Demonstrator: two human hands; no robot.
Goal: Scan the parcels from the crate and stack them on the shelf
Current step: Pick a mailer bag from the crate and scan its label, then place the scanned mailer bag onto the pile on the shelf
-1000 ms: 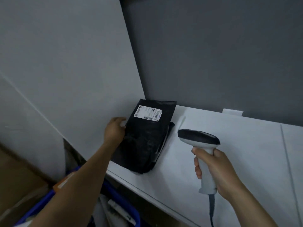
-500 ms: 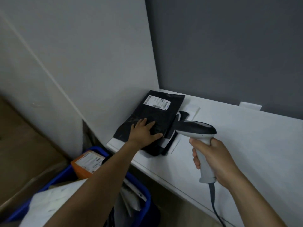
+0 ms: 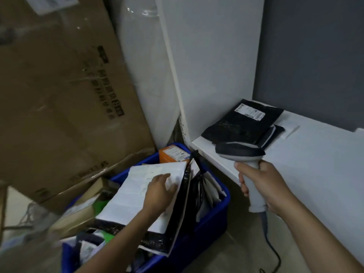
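I am observing left hand (image 3: 159, 191) touching white parcel (image 3: 134, 196) in blue crate (image 3: 212, 217), grasp I cannot tell, right hand (image 3: 271, 186) gripping scanner (image 3: 239, 152).

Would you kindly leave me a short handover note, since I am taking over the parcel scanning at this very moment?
Left hand: lies on the white parcel at the top of the blue crate. Whether its fingers grip it is unclear.
Right hand: grips the scanner, held at the front edge of the shelf.
Done: a black parcel lies in the shelf's left rear corner, on top of at least one other.
Left: scan and shelve the white parcel, then the orange parcel and the rest in the crate.
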